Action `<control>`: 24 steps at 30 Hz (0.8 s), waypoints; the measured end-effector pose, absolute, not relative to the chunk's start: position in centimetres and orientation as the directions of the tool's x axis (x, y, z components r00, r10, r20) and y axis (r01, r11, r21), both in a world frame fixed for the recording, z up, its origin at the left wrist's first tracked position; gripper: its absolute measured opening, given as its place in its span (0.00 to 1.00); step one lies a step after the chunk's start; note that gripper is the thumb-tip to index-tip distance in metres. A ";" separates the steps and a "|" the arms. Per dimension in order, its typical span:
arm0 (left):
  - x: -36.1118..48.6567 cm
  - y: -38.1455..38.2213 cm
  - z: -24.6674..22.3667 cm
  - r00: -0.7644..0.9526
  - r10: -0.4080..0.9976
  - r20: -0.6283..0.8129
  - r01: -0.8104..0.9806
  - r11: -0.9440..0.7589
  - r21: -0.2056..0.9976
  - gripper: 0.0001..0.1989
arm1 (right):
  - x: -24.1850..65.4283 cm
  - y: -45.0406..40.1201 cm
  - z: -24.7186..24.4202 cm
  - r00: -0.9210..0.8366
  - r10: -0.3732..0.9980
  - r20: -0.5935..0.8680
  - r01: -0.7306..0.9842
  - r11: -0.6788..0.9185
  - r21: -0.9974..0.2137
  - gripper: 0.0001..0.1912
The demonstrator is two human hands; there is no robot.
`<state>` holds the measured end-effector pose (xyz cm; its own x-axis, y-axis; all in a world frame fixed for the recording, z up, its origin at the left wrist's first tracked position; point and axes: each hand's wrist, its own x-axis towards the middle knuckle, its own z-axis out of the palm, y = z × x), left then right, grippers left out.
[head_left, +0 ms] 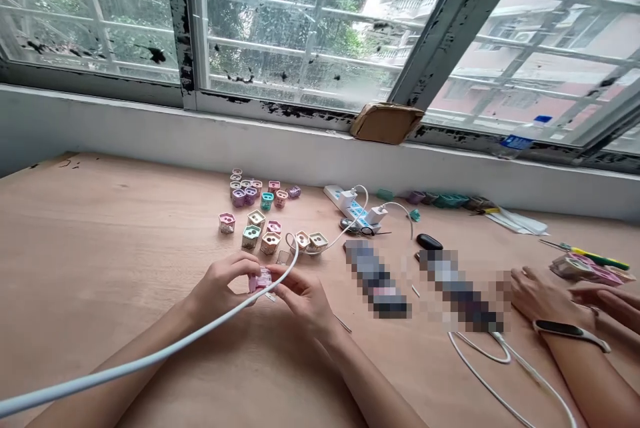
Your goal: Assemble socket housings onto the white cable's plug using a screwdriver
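Observation:
Between the fingertips of both hands is a small pink pencil sharpener [260, 278]. My left hand [225, 285] pinches it from the left. My right hand [306, 298] has its fingers closed at the right side of it. A white cable [200, 336] passes in front and partly covers the right fingers. Just beyond the hands stand several two-hole pencil sharpeners, among them a green one [251, 236], a cream one [271, 243] and a pink one [227, 223]. Near the right fingertips lies a small clear piece [283, 257].
Farther back is a cluster of purple sharpeners [245, 197]. A power strip [350, 207] with chargers lies near the wall. Two blurred phones [377, 279] are to the right. At far right, a co-worker's hand [545, 298] rests near more sharpeners [575, 267] and a screwdriver [603, 259].

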<state>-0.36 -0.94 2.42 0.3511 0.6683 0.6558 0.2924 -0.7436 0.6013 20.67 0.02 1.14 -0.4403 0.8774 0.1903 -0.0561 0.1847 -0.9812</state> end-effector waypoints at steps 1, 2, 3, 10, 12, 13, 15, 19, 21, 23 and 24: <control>-0.4 -0.9 2.4 0.354 0.673 0.649 0.291 -0.739 0.608 0.08 | 20.6 0.0 1.2 -0.437 0.879 0.191 -0.040 0.193 -0.980 0.18; -0.4 -0.9 2.3 0.356 0.678 0.643 0.290 -0.734 0.613 0.08 | 20.6 0.0 1.2 -0.435 0.879 0.194 -0.021 0.205 -0.979 0.18; -0.4 -0.8 2.2 0.360 0.680 0.639 0.290 -0.732 0.616 0.08 | 20.6 0.0 1.4 -0.434 0.878 0.200 -0.002 0.221 -0.975 0.18; -0.8 -0.7 2.4 0.354 0.665 0.658 0.331 -0.747 0.577 0.06 | 24.0 1.0 3.7 -0.439 0.804 0.401 0.374 0.570 -0.731 0.15; -1.1 -0.5 2.3 0.348 0.657 0.669 0.342 -0.754 0.562 0.07 | 25.3 1.4 4.3 -0.426 0.834 0.351 0.602 0.551 -0.579 0.12; -1.2 -0.4 2.3 0.345 0.651 0.676 0.346 -0.758 0.553 0.07 | 25.7 1.5 4.3 -0.419 0.856 0.303 0.698 0.517 -0.495 0.11; -1.5 -0.2 2.2 0.340 0.643 0.686 0.353 -0.764 0.540 0.08 | 26.0 1.5 4.1 -0.401 0.898 0.183 0.827 0.441 -0.350 0.10; -1.9 -0.1 2.3 0.339 0.639 0.690 0.364 -0.766 0.530 0.08 | 25.4 0.9 3.4 -0.370 0.929 0.013 0.903 0.363 -0.231 0.09; -2.0 -0.2 2.4 0.337 0.648 0.683 0.373 -0.758 0.535 0.07 | 25.2 0.6 3.4 -0.378 0.926 0.007 0.903 0.370 -0.219 0.09; -2.2 -0.2 2.4 0.331 0.661 0.674 0.375 -0.747 0.549 0.07 | 25.3 0.3 3.9 -0.399 0.917 0.014 0.883 0.388 -0.263 0.10; -2.2 -0.2 2.4 0.326 0.667 0.669 0.375 -0.741 0.557 0.07 | 25.4 0.2 4.2 -0.408 0.913 0.026 0.861 0.394 -0.321 0.10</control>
